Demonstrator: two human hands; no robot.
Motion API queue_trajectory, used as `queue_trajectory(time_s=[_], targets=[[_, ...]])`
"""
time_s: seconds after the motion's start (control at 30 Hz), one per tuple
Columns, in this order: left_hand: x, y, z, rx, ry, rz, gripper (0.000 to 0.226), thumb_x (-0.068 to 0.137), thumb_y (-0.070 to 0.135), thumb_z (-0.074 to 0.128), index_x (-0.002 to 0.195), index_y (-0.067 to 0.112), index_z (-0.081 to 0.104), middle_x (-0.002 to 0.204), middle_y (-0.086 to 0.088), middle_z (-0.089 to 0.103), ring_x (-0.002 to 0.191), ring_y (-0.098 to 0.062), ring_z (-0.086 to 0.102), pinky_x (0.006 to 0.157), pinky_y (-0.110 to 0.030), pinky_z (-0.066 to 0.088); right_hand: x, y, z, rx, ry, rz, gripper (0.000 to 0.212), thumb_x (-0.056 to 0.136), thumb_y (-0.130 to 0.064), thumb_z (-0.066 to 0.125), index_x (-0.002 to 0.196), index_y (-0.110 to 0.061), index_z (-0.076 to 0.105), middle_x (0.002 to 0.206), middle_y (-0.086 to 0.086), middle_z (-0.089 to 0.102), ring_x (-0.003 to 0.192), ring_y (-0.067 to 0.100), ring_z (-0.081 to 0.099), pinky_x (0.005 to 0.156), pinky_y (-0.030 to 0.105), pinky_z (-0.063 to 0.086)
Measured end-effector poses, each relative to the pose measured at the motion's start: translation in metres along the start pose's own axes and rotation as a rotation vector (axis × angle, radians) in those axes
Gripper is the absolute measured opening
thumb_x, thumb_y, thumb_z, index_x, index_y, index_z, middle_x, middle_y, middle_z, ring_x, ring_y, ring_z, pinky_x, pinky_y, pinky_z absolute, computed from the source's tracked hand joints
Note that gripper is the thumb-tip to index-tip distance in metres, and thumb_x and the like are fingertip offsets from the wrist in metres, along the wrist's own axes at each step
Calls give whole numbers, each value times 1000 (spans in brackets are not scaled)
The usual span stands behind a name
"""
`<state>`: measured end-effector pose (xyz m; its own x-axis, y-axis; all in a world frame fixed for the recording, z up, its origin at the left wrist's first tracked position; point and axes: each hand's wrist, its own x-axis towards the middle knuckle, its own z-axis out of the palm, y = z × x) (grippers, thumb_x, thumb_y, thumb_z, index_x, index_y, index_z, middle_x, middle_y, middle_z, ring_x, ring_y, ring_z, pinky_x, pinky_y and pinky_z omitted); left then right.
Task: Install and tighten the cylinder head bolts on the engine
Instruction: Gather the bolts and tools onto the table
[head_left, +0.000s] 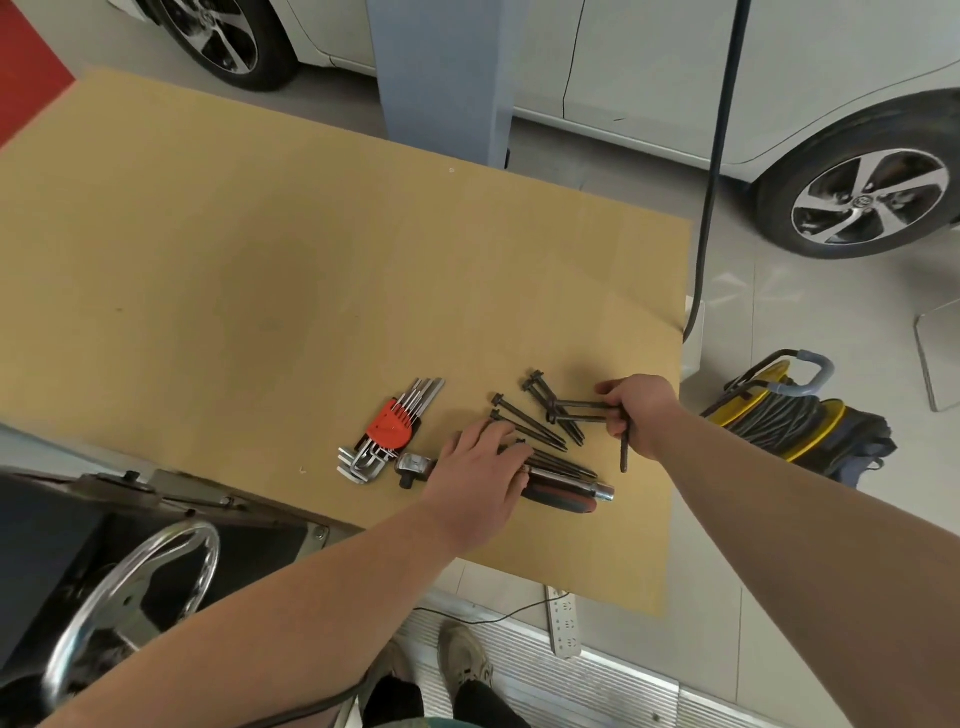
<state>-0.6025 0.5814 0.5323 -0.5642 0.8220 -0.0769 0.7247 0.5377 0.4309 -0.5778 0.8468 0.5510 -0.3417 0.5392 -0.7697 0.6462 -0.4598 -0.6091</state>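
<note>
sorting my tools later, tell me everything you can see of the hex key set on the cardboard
The hex key set is a bunch of L-shaped, silvery metal keys clipped side by side in a red-orange plastic holder. It lies flat on the tan cardboard sheet, tilted diagonally: long straight ends fan up and to the right, short bent ends cluster at the lower left. The keys look graded in length. It sits left of the ratchet head, close to or touching it. Neither hand touches it.

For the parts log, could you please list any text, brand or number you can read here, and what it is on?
No text is readable in this view.
Wheel hub emblem: a logo, too blurred to identify.
Red hex key holder: no legible marking.
Ratchet handle: no legible marking.
Power strip: markings too small to read.
</note>
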Motion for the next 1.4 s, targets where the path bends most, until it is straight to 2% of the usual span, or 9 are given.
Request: queue_trajectory(time_s=[0.2,0.7,0.83,0.93,1.03,1.17,1.27,1.33,1.4], targets=[[-7,1,-5,-26,9,-54,36,105,40,46,137,28,57,149,1,47,145,-24,34,117,-49,36,-3,-2,2,-45,-23,55,23,98,9,40,93,3,62,80,11,46,51,16,33,43,25,31],[-15,5,-12,-174,88,-165,37,103,40,50,138,30,58,140,8,50,138,-15,36,115,-43,41,-28,-2,-10,317,-128,129,24,97,6,35,106,2,57,84,10,41,55,14,30,43,21,27],[-17,19,-31,-478,125,-283,44,102,40,59,145,30,53,145,12,49,139,-8,37,114,-31,37,-83,6,12,437,-373,126,26,94,8,37,108,2,57,81,9,44,56,12,33,41,19,26],[-44,33,-60,-902,134,-353,34,104,33,62,136,44,57,130,31,59,125,8,52,99,-8,39,-137,35,35,401,-503,126,27,90,10,40,104,2,61,78,9,49,52,12,35,39,21,26],[-98,43,-86,-1127,128,-428,29,105,28,61,128,45,64,125,23,70,120,5,61,96,-15,45,-184,69,53,363,-626,152,35,89,12,42,86,-2,74,76,9,56,51,12,34,39,20,25],[-180,52,-101,-1273,362,-648,21,97,30,69,115,38,76,113,7,77,106,-6,68,94,-30,52,-238,100,76,258,-755,185,31,91,14,47,91,1,75,79,16,63,52,17,42,41,26,32],[-237,59,-110,-1384,587,-823,14,97,26,71,107,26,81,110,-4,79,101,-17,71,91,-33,57,-279,121,100,44,-908,196,32,96,10,48,95,0,79,87,18,70,56,20,49,46,29,37],[-276,62,-114,-1421,716,-901,15,99,23,68,105,23,82,110,-7,79,101,-20,73,90,-34,57,-302,129,115,-166,-951,128,27,100,6,51,100,-1,77,82,17,68,61,22,58,51,30,44],[-315,64,-121,-1436,841,-963,15,98,27,70,106,21,82,110,-9,79,104,-24,74,92,-38,56,-318,133,129,-421,-952,-55,22,103,0,54,109,-7,74,89,14,73,75,21,67,60,27,51]])
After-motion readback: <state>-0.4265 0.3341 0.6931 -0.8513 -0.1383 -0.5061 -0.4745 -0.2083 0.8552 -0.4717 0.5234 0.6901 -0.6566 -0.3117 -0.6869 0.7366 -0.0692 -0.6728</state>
